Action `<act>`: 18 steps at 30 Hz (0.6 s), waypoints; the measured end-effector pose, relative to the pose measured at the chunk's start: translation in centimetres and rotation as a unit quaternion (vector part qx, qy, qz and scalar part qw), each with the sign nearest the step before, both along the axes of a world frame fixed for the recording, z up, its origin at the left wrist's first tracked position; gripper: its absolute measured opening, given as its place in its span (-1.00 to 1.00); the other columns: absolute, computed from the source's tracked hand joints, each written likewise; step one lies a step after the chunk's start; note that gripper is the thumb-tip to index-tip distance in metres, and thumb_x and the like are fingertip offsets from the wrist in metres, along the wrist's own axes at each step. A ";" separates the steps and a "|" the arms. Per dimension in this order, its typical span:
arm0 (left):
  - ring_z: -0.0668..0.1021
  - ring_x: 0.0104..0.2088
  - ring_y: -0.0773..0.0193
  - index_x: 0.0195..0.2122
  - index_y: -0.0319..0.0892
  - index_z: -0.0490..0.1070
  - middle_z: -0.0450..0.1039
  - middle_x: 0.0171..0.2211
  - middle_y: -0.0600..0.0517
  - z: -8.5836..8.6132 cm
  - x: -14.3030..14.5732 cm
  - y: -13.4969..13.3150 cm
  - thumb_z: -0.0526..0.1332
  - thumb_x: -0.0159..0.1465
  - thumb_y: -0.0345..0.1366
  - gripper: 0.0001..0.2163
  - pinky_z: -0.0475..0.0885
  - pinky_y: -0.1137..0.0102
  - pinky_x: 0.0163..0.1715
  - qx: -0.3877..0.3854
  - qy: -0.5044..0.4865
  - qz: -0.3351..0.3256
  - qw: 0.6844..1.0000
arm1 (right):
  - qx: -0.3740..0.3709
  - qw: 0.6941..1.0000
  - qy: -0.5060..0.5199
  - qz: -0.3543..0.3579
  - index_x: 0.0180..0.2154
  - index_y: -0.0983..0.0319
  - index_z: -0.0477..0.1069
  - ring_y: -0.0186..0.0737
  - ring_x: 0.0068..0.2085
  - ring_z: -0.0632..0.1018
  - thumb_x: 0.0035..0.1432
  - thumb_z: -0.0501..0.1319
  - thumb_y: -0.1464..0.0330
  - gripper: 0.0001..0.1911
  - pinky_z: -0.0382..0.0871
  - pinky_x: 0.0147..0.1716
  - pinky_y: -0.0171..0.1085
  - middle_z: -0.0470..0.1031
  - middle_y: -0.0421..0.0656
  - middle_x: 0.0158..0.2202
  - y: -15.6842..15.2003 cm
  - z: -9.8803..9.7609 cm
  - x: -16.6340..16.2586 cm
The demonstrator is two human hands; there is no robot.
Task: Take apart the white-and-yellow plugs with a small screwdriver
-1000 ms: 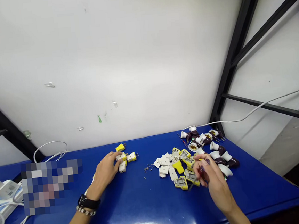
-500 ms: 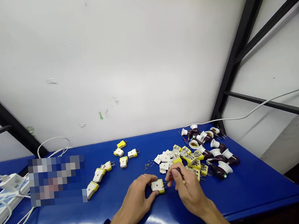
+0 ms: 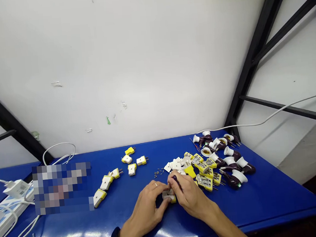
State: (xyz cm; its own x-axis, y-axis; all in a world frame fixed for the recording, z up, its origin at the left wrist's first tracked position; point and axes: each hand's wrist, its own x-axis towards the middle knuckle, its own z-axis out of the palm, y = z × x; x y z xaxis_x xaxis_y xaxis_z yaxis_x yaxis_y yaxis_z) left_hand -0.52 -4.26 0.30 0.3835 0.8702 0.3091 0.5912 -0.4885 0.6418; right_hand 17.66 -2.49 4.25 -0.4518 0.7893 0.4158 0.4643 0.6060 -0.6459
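My left hand grips a white-and-yellow electrical plug on the table, its thumb and fingers at the plug's sides. Over the plug, my right hand is closed around a screwdriver with a dark handle. The tip is at the plug's white top face, partly hidden by my fingers. Just beyond my hands lie several small screws. White plug covers and opened yellow plug halves with metal contacts are piled beside my right hand.
Several closed plugs lie to the left and behind. Purple-and-white lamp holders crowd the right, near another screwdriver. A power strip with white cables sits far left. Black frame posts and a white wall bound the blue table.
My right hand has moved left, bringing the screwdriver from beside the plug's pins onto its top face. My left hand still holds the plug. The view has shifted slightly.
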 end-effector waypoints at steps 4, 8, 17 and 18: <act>0.59 -0.34 0.22 -0.30 -0.13 0.52 0.60 -0.36 0.00 -0.4 0.5 0.5 0.06 0.41 -0.37 -0.76 0.42 0.42 -0.30 0.000 -0.023 0.004 1.000 | 0.025 0.999 -0.033 0.008 -0.31 0.16 0.28 -0.18 -0.36 0.50 0.42 -0.10 0.41 -0.73 0.38 -0.33 -0.24 0.47 -0.16 -0.38 0.2 0.7 -0.1; 0.59 -0.44 0.24 -0.29 -0.13 0.52 0.61 -0.41 0.01 -1.3 0.6 1.0 0.05 0.42 -0.36 -0.74 0.37 0.45 -0.38 0.003 -0.026 -0.002 1.000 | 0.037 0.997 -0.060 0.014 -0.13 0.20 0.35 -0.16 -0.23 0.55 0.43 -0.06 0.42 -0.78 0.44 -0.21 -0.22 0.51 -0.08 -0.19 0.4 1.0 0.3; 0.56 -0.44 0.26 -0.34 -0.13 0.46 0.57 -0.42 0.03 -1.3 0.6 1.0 0.08 0.40 -0.38 -0.80 0.34 0.47 -0.38 -0.001 -0.048 0.002 0.999 | 0.104 0.994 0.003 -0.039 -0.35 0.20 0.39 -0.21 -0.44 0.47 0.40 0.09 0.33 -0.76 0.32 -0.39 -0.26 0.47 -0.16 -0.45 0.9 -0.2 0.2; 0.56 -0.44 0.26 -0.34 -0.13 0.46 0.57 -0.42 0.03 -1.4 0.6 1.0 0.08 0.40 -0.38 -0.79 0.34 0.47 -0.39 -0.002 -0.048 0.002 0.999 | 0.101 0.995 -0.008 -0.024 -0.36 0.20 0.40 -0.20 -0.42 0.47 0.40 0.07 0.35 -0.75 0.32 -0.38 -0.26 0.47 -0.16 -0.44 0.9 0.2 0.4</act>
